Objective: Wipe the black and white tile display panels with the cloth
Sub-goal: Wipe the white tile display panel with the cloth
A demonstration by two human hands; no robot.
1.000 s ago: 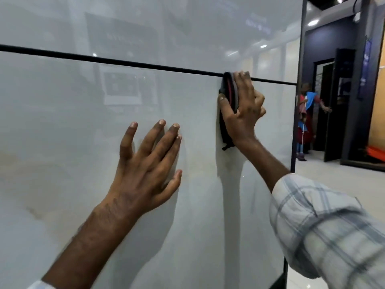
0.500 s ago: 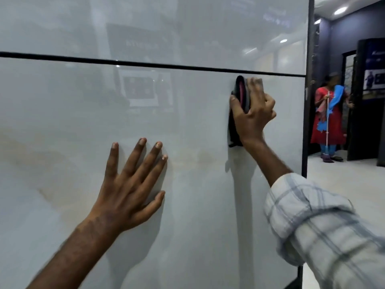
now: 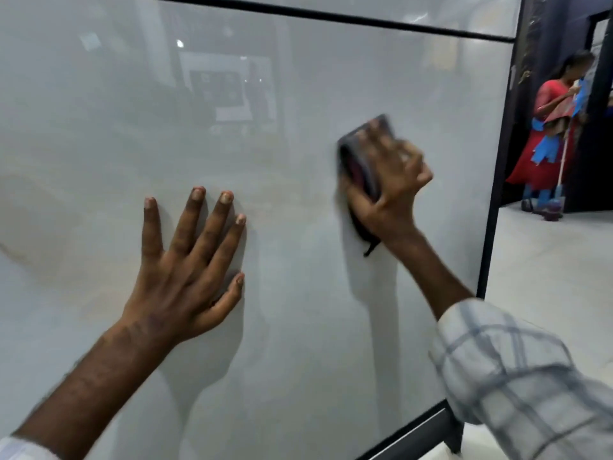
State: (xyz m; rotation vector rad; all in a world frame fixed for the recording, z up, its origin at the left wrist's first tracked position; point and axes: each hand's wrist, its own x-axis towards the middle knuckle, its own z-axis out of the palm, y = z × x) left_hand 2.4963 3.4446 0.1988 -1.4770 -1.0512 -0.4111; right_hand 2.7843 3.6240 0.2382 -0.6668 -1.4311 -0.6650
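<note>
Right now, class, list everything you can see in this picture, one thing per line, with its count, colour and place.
tile panels: two, glossy white; one fills the view, a sliver of the other shows above it
joint strip: one, black, runs across the top between the panels
frame: one, black, down the panel's right edge
cloth: one, dark with some red, against the panel right of centre
bystander: one, red clothes with blue, far right by a dark doorway
floor: pale, lower right
sleeve: one, pale checked, on the right arm
left hand: flat on the panel, fingers spread
right hand: grips the cloth, blurred
</note>
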